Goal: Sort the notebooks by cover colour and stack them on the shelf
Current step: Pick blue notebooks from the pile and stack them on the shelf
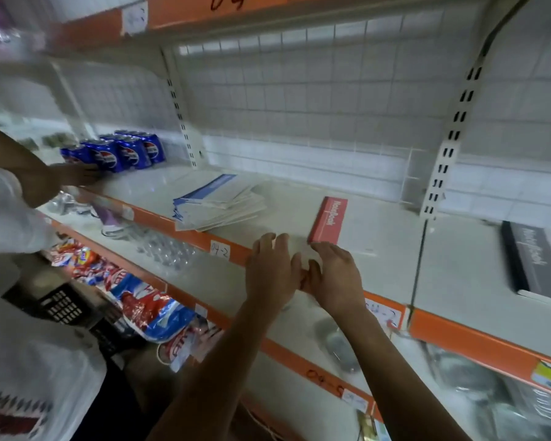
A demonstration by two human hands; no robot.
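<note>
On the white middle shelf (299, 211), at frame centre, the left hand (272, 268) and right hand (336, 275) lie side by side at the orange front edge. The left hand's fingers (266, 246) are straight and slightly apart. The right hand's fingers (323, 248) are loosely extended and reach the near end of the red-spined notebook (328, 221). Whether either hand grips anything cannot be told.

- Red-spined notebook: flat on the shelf at 1 o'clock from the hands, its spine printed "NoteBook".
- Stack of blue-spined notebooks (220, 202): at 10 o'clock from the hands, fanned unevenly and well apart from the red one.
- Black notebook (535, 259): flat at 3 o'clock, past the shelf divider.
- Pepsi cans (118, 151): grouped at 10 o'clock, at the far left of the shelf.
- Second person's hand (77, 176): just before the cans.
- Snack packets (134, 291): on the lower shelf at 8 o'clock.
</note>
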